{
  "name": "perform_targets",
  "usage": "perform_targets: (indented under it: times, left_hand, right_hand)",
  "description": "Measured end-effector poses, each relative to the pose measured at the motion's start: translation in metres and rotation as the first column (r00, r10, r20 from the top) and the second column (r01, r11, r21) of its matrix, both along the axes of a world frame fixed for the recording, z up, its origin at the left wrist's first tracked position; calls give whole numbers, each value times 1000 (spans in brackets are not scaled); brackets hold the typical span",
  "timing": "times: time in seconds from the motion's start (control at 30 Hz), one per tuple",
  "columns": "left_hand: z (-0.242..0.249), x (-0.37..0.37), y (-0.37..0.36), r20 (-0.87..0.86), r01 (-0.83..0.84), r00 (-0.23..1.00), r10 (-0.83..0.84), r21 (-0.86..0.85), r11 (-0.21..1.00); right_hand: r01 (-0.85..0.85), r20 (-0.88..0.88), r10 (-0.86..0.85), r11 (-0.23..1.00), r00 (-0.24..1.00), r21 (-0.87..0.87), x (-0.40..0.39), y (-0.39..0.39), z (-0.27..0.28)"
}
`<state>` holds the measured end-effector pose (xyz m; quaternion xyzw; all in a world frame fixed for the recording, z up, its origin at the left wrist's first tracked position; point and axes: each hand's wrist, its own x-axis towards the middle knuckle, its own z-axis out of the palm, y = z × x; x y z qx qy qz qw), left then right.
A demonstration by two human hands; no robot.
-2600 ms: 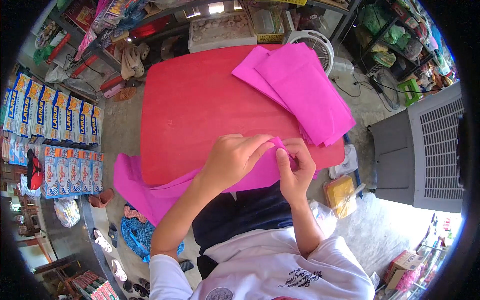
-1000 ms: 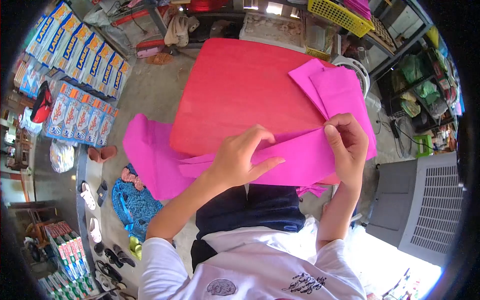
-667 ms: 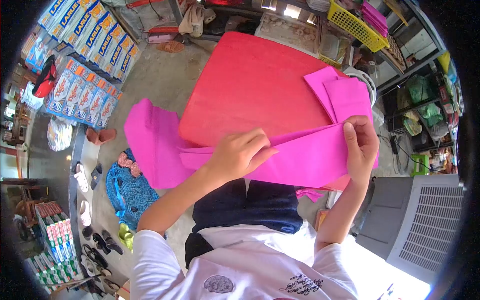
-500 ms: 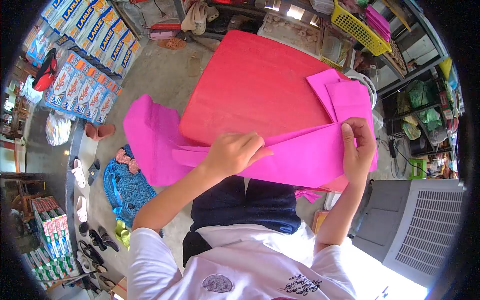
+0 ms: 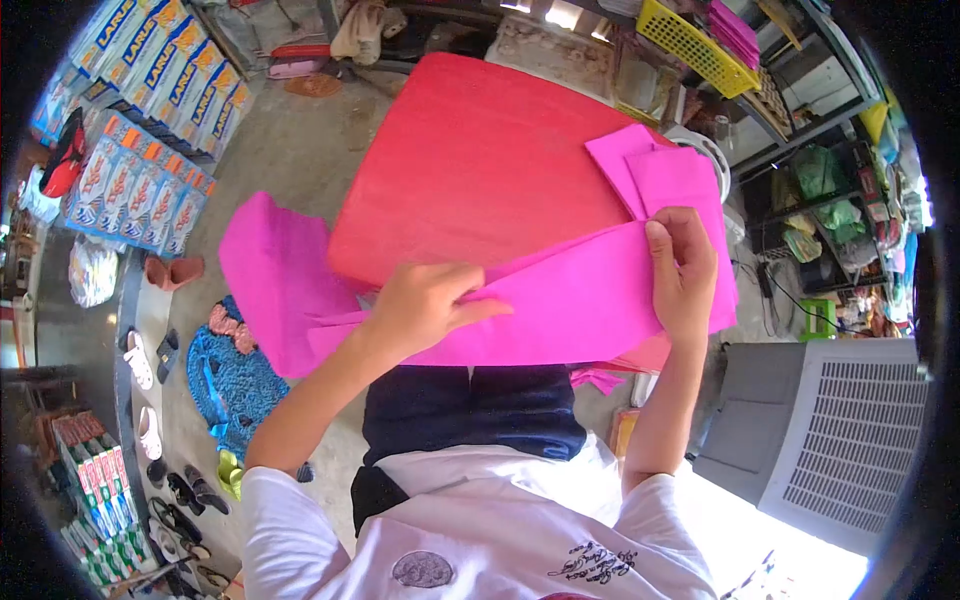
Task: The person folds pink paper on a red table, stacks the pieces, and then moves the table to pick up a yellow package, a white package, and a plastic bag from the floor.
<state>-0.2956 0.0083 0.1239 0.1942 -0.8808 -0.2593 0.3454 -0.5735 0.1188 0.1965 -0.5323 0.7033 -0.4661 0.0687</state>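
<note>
A long bright pink sheet [image 5: 570,310], folded lengthwise, stretches across the near side of a red tabletop [image 5: 490,170]. My left hand [image 5: 420,305] is closed on its upper edge left of the middle, with the thumb lying along the fold. At the right end, my right hand [image 5: 688,262] pinches the sheet's top corner between thumb and fingers. Left of the table, a wide pink length [image 5: 275,280] hangs over the edge toward the floor. Smaller folded pink pieces [image 5: 675,180] lie at the table's right corner, just beyond my right hand.
Beer cartons [image 5: 135,180] are stacked at the left, near shoes [image 5: 140,360] and a blue mat [image 5: 235,375] on the floor. A yellow basket [image 5: 695,45] sits on the shelving at the upper right. A grey vented unit [image 5: 845,430] stands at the right.
The view has shifted slightly, so the table and sheet appear farther left. My left hand has slid a little left along the sheet's edge. My right hand keeps its pinch on the corner.
</note>
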Motion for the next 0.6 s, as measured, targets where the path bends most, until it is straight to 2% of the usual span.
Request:
perform_targets:
  times: [0.03,0.23,0.33,0.4,0.43,0.5,0.6]
  left_hand:
    - [0,2,0,4,-16,1000,15,54,998]
    - [-15,15,-4,-50,-32,998,32,-2,999]
    - [-13,20,-3,-53,-103,993,101,-42,994]
    - [-4,24,-2,-75,-62,996,53,-131,989]
    - [0,24,-2,-87,-38,996,23,-175,984]
    - [-11,25,0,-49,-48,998,41,-144,988]
    - [-16,33,0,-13,-23,1000,21,-111,994]
  right_hand:
    - [-11,16,11,1000,1000,-1,-2,1,1]
    - [-45,87,47,999,995,-20,-5,0,2]
    - [-55,111,57,998,992,-20,-6,-2,-2]
    - [-71,151,75,997,986,-26,-5,-3,-3]
    - [-87,177,91,996,980,-26,-4,-4,-3]
    - [-104,225,107,994,968,-24,-4,-5,-3]
    - [-205,391,175,978,904,37,-8,0,0]
